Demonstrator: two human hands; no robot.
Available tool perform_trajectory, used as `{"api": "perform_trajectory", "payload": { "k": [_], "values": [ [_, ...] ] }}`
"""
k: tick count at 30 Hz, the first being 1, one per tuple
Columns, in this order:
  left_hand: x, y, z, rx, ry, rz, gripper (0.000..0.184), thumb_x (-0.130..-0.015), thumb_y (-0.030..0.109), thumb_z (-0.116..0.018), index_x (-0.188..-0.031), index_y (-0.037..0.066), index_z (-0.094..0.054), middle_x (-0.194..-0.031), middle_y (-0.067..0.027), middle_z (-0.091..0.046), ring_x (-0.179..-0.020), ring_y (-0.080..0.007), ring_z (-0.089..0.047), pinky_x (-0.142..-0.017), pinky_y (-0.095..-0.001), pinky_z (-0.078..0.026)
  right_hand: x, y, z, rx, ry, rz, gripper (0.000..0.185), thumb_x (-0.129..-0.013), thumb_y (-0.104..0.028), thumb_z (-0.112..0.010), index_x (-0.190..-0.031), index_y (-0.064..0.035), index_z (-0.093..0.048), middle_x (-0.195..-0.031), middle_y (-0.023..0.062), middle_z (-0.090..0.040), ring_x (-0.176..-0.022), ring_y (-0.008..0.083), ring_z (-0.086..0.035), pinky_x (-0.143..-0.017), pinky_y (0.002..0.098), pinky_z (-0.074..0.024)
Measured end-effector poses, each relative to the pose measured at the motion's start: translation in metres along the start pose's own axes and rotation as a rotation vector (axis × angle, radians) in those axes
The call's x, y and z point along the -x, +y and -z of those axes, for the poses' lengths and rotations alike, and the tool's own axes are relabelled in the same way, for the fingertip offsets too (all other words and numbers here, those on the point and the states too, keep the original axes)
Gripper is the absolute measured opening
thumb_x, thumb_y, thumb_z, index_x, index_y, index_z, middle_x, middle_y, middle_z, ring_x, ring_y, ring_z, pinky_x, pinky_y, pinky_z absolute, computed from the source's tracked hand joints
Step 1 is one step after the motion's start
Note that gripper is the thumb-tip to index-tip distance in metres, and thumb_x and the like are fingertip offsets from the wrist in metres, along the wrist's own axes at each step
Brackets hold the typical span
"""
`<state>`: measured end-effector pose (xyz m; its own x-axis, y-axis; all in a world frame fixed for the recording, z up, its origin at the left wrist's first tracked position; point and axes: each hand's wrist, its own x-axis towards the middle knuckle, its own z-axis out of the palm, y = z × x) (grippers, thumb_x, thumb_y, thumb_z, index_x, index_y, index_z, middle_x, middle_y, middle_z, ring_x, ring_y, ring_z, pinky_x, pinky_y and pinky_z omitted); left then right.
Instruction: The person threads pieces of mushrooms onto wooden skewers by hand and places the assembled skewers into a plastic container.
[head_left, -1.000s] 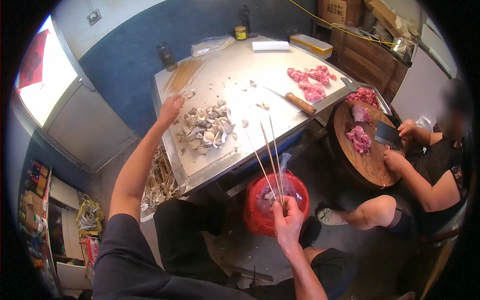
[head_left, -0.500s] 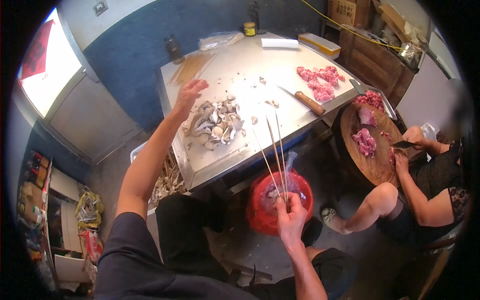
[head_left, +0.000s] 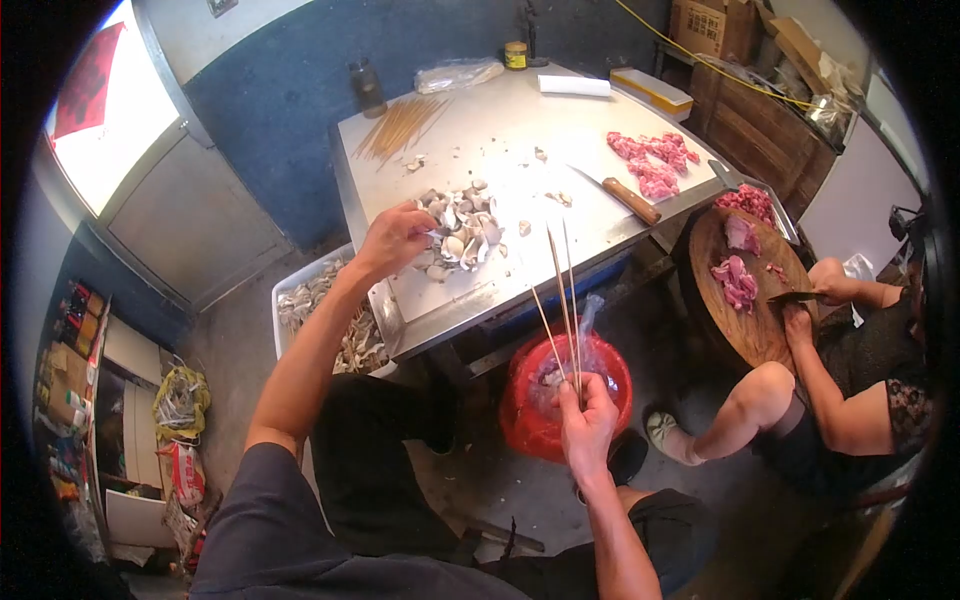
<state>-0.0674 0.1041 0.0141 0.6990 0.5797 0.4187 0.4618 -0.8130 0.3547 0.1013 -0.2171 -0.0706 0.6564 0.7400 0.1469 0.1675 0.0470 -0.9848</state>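
Observation:
My left hand is at the left edge of a pile of oyster mushrooms on the metal-edged table. Its fingers are pinched on a pale mushroom piece. In my right hand, thin wooden skewers are gripped at their lower ends, tips fanning up toward the table. That hand is above a red bag-lined bucket. Loose skewers lie at the table's back left, behind the mushrooms.
A knife and raw meat lie on the table's right side. A white crate of mushrooms stands on the floor at left. At right, a co-worker cuts meat on a round wooden board with a cleaver.
My left hand has come down from above the far left of the mushroom pile to its near left edge, and its fingers have closed. My right hand still holds the skewers.

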Motion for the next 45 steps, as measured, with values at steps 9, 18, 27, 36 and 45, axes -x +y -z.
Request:
{"api": "perform_trajectory", "payload": {
  "k": [9,18,27,36,45],
  "values": [
    [0.013,-0.008,0.002,0.658,0.111,0.324,0.016,-0.084,0.004,-0.062,-0.1,0.0,-0.064,-0.084,-0.0031,-0.062,-0.069,-0.0101,-0.055,-0.065,-0.0259,-0.046,0.002,0.003,-0.002,-0.056,-0.011,-0.018,0.009,-0.092,-0.011,-0.06,-0.091,-0.0016,-0.06,-0.068,0.0014,-0.06,-0.064,0.0084,-0.055,-0.062,0.0271,-0.046],
    [0.021,0.014,0.001,1.234,0.161,0.438,0.017,-0.087,0.011,-0.063,-0.099,0.001,-0.061,-0.086,-0.0058,-0.063,-0.076,-0.0156,-0.059,-0.074,-0.0307,-0.051,0.006,0.005,-0.005,-0.052,-0.037,-0.026,0.009,-0.092,-0.011,-0.061,-0.09,-0.0028,-0.06,-0.066,-0.0012,-0.057,-0.06,0.0056,-0.048,-0.056,0.0251,-0.041],
    [0.033,0.055,-0.018,1.419,0.07,0.45,0.014,-0.09,0.007,-0.061,-0.102,0.001,-0.061,-0.105,-0.0179,-0.067,-0.088,-0.0263,-0.069,-0.08,-0.0384,-0.057,0.012,0.004,-0.012,-0.018,-0.096,0.011,0.01,-0.092,-0.012,-0.062,-0.096,-0.0023,-0.063,-0.066,0.001,-0.061,-0.061,0.0068,-0.052,-0.059,0.0253,-0.0441],
    [0.04,0.084,-0.03,1.545,0.012,0.452,0.016,-0.093,0.009,-0.058,-0.105,0.0,-0.063,-0.108,-0.0195,-0.066,-0.098,-0.0334,-0.067,-0.084,-0.0402,-0.056,0.015,0.002,-0.012,-0.043,-0.116,0.014,0.011,-0.092,-0.013,-0.061,-0.096,-0.0025,-0.064,-0.069,0.0003,-0.06,-0.064,0.0063,-0.052,-0.06,0.0249,-0.0444],
    [0.039,0.088,-0.026,1.537,0.075,0.43,0.01,-0.094,0.007,-0.056,-0.098,0.0,-0.061,-0.103,-0.0177,-0.066,-0.096,-0.0317,-0.068,-0.084,-0.0393,-0.057,0.017,0.005,-0.011,-0.032,-0.129,-0.037,0.012,-0.093,-0.012,-0.06,-0.097,-0.0022,-0.065,-0.07,-0.0001,-0.06,-0.064,0.0064,-0.052,-0.061,0.0246,-0.0446]
  ]
}}
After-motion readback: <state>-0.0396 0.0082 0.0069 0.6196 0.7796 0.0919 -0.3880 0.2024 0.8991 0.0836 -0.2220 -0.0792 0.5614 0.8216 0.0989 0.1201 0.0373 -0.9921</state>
